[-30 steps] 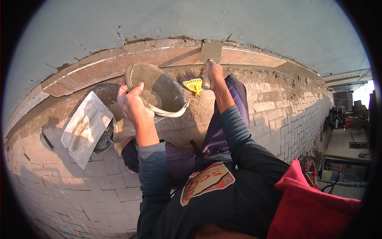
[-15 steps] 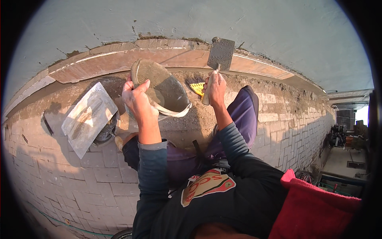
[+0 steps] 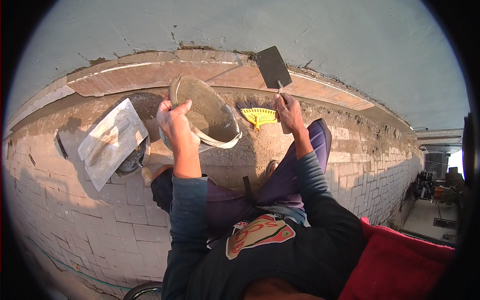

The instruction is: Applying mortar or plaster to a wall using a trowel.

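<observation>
My left hand (image 3: pixel 175 120) grips the left rim of a mortar bucket (image 3: pixel 212 107), which is tilted so its grey, crusted inside shows. Wrapped round the handle of a trowel (image 3: pixel 272 67) is my right hand (image 3: pixel 290 114). The trowel's flat, dark, squarish blade points up in front of the wall's tiled base (image 3: pixel 200 75). Between bucket and right hand, a yellow brush head with dark bristles (image 3: pixel 260 116) lies on the dirt strip. The bottom of the bucket is partly hidden by its own rim and my left hand.
A large pale board (image 3: pixel 112 145) rests over a dark round pan (image 3: pixel 134 162) at the left. The grey-green wall (image 3: pixel 325 30) rises at the far side. Brick paving (image 3: pixel 125 220) spreads underneath, with a green hose (image 3: pixel 75 270) at lower left. A red cloth (image 3: pixel 395 265) hangs at lower right.
My right hand has moved right and slightly nearer, turning the trowel; the lump at the blade's corner is no longer seen. More of the yellow brush shows. The left hand still holds the bucket.
</observation>
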The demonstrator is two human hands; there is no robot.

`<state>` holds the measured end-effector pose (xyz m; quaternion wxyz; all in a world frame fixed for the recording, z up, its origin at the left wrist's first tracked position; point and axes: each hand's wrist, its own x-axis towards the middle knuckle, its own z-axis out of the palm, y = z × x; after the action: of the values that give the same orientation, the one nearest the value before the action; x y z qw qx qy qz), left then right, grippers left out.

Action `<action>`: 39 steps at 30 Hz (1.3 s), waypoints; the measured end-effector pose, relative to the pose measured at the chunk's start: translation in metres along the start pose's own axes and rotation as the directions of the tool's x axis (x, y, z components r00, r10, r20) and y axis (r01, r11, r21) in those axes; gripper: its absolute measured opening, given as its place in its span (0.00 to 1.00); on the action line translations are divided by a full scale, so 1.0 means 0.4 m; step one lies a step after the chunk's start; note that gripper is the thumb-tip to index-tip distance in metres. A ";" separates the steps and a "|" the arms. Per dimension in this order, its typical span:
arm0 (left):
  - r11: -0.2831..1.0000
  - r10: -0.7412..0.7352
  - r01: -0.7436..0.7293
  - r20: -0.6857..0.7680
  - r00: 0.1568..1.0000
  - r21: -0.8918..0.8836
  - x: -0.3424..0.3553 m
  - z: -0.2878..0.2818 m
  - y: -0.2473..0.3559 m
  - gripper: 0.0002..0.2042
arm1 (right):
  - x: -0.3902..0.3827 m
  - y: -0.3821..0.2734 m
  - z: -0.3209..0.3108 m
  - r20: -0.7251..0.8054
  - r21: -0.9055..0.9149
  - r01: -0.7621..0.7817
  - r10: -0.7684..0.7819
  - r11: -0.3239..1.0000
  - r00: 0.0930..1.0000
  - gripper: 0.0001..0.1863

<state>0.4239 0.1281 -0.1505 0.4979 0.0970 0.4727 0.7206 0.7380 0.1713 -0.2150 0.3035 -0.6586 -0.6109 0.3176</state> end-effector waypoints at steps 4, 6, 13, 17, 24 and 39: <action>0.999 -0.006 0.007 -0.020 1.000 0.035 0.001 0.014 -0.010 0.20 | 0.050 0.008 -0.113 0.251 -0.024 0.050 -0.043 0.998 0.967 0.23; 1.000 0.004 -0.004 -0.013 1.000 0.031 -0.004 0.023 -0.018 0.19 | 0.058 0.004 -0.119 0.292 0.007 0.015 -0.017 1.000 0.956 0.23; 0.996 0.008 -0.004 -0.043 0.999 0.093 0.014 0.021 -0.051 0.17 | -0.016 -0.029 0.060 0.322 0.603 -0.413 0.266 0.682 0.909 0.21; 0.993 -0.048 0.057 -0.086 0.995 0.104 0.000 0.054 -0.050 0.17 | 0.013 -0.039 0.158 0.185 0.682 -0.333 0.287 0.651 0.940 0.21; 0.996 -0.032 0.035 -0.036 0.999 0.083 -0.001 0.043 -0.036 0.15 | -0.010 -0.090 0.091 0.175 0.555 -0.396 0.363 0.732 0.915 0.20; 0.998 -0.023 0.022 0.019 1.000 0.055 -0.009 0.042 -0.053 0.14 | -0.058 -0.023 0.024 -0.034 0.564 -0.189 0.251 0.804 0.967 0.18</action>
<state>0.4493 0.1361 -0.1569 0.5079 0.1124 0.4886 0.7005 0.7237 0.1488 -0.2127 0.4750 -0.6240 -0.3945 0.4789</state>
